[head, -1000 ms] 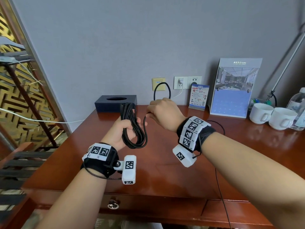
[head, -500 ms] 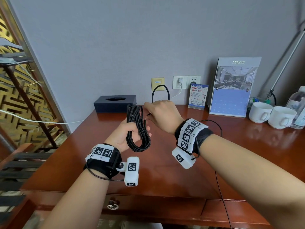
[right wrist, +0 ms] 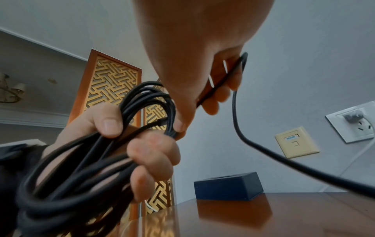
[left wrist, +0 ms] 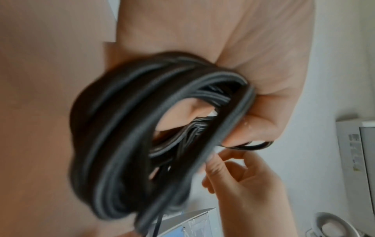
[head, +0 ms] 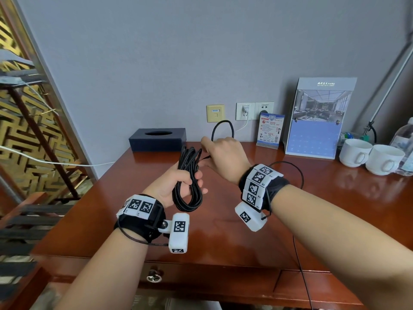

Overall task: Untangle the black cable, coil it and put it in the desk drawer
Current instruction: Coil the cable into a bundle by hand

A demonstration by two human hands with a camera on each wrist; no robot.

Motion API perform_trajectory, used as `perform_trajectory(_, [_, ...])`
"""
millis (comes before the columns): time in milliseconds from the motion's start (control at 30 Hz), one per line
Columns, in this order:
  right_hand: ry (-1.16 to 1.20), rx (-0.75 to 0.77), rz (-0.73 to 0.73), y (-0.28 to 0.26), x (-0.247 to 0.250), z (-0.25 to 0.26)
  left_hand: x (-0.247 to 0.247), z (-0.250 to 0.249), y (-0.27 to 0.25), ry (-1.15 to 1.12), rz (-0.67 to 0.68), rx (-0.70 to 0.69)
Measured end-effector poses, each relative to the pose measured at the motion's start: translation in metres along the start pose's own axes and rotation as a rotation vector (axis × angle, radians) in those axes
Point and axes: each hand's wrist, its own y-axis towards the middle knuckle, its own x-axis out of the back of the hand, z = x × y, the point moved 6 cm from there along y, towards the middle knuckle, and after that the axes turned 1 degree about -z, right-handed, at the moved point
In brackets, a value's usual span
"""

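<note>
My left hand (head: 172,189) grips a coil of black cable (head: 188,182) upright above the desk (head: 223,231), fingers curled round its several loops (right wrist: 81,160). My right hand (head: 223,153) is just right of the coil's top and pinches the free strand, which arches in a loop (head: 222,127) behind the knuckles. In the right wrist view this strand (right wrist: 263,149) trails down to the right. The left wrist view shows the coil (left wrist: 121,144) close up and blurred, with the right hand's fingers (left wrist: 223,168) beside it. The desk drawer (head: 201,278) is closed, its ring pull (head: 154,276) below my left wrist.
A dark tissue box (head: 157,139) sits at the back left of the desk. A small card (head: 270,130), a calendar stand (head: 317,121), two white cups (head: 355,152), (head: 386,159) and a water bottle (head: 404,146) line the back right. A white plug (head: 244,110) sits in the wall socket.
My left hand has carried the coil a little to the right, closer to my right hand. The right hand keeps hold of the strand near the coil's top.
</note>
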Motion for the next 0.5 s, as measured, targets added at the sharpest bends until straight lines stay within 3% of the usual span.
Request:
perform_trajectory(133, [-0.015,-0.041,0.217,0.001,-0.01,-0.016,0.012,-0.007,-0.004,0.144,-0.175,-0.032])
perform_trajectory(500, [-0.045,-0.037,0.265,0.001,-0.009,-0.041,0.08,-0.038,-0.026,0.13,-0.903,-0.248])
